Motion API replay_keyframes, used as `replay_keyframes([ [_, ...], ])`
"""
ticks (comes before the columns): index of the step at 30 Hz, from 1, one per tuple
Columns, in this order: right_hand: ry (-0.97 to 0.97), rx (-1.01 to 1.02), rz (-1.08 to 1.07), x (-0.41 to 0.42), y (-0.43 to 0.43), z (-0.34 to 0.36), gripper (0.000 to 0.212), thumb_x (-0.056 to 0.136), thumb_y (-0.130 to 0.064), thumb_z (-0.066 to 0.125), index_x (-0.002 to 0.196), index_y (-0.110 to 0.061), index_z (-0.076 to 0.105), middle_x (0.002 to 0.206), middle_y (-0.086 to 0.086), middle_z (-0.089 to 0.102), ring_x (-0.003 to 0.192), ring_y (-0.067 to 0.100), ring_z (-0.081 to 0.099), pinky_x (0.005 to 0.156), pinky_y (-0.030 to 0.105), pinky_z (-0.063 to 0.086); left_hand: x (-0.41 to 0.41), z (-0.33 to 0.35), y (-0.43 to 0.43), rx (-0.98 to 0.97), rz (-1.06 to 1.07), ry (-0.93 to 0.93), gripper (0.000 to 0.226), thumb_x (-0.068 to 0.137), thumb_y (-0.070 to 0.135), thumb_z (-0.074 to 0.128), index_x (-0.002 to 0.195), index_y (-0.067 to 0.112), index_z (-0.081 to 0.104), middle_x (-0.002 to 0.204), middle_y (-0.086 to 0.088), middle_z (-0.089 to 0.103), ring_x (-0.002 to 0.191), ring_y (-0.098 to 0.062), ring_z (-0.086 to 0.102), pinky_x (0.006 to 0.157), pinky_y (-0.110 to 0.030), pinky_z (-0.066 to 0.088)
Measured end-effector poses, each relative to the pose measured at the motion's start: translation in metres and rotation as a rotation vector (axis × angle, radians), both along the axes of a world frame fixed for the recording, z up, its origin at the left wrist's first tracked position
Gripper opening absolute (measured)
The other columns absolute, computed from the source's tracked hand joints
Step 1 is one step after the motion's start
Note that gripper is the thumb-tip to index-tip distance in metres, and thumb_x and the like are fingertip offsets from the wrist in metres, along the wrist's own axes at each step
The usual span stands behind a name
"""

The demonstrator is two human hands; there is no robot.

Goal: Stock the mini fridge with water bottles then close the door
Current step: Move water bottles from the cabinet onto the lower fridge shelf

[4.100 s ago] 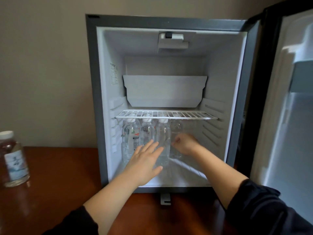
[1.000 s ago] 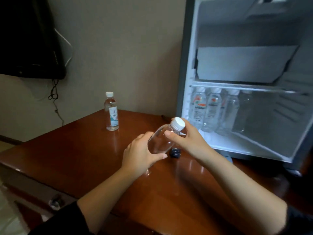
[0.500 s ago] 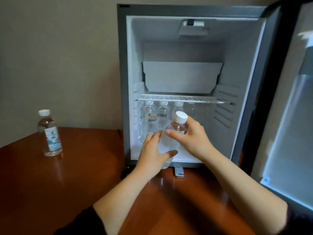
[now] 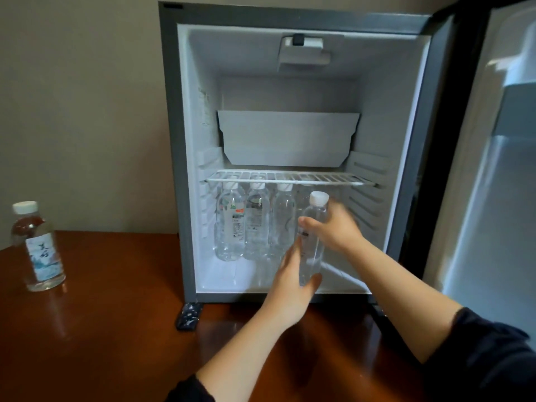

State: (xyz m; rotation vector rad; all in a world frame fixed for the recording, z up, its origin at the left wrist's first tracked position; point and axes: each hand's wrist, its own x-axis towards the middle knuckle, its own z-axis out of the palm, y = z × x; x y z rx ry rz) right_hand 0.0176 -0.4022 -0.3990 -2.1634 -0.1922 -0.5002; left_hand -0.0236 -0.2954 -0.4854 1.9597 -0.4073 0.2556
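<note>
Two hands grasp one water bottle (image 4: 311, 250), upright in the lower compartment of the mini fridge (image 4: 171, 140) | left hand (image 4: 291, 281) wraps its base, right hand (image 4: 333, 227) its middle | stocked bottles (image 4: 255, 224) at its 10 o'clock | door (image 4: 493, 169) open, 3 o'clock.

Dim and soft overall, brightest on the white walls of the mini fridge (image 4: 377, 111). Glares in pale streaks on the glossy worktop (image 4: 101, 329). Blurs at the right hand (image 4: 338, 230). Bends straight lines near the door (image 4: 499, 213).
</note>
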Motion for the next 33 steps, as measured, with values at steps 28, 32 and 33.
replay_keyframes([
  [28, 0.069, 0.028, -0.094, 0.07, 0.008, 0.003, 0.068, 0.087, -0.037, 0.064, 0.144, -0.014, 0.034, 0.147, 0.005, 0.043, 0.134, 0.027, 0.042, 0.103, 0.036, 0.039, 0.067, -0.012, -0.026, 0.406, 0.119, 0.058, 0.079, 0.095, 0.041, 0.041, 0.147, 0.025, -0.015, 0.156, 0.007, -0.02, 0.147, -0.014, 0.0, 0.119, -0.043, 0.009],
  [32, 0.199, 0.0, -0.102, 0.065, 0.005, -0.002, 0.075, 0.088, -0.041, 0.061, 0.145, -0.007, 0.026, 0.145, 0.012, 0.044, 0.13, 0.03, 0.046, 0.097, 0.033, 0.042, 0.058, -0.003, -0.015, 0.42, 0.119, 0.078, 0.072, 0.094, 0.038, 0.045, 0.15, 0.023, 0.003, 0.159, 0.004, -0.001, 0.146, -0.018, 0.013, 0.117, -0.042, 0.018],
  [33, 0.206, -0.031, -0.117, 0.062, 0.005, -0.004, 0.076, 0.089, -0.04, 0.06, 0.146, -0.006, 0.024, 0.143, 0.014, 0.045, 0.127, 0.031, 0.048, 0.094, 0.033, 0.044, 0.055, 0.001, -0.012, 0.425, 0.125, 0.08, 0.067, 0.093, 0.039, 0.046, 0.149, 0.023, 0.012, 0.159, 0.003, 0.011, 0.144, -0.02, 0.022, 0.116, -0.04, 0.021],
])
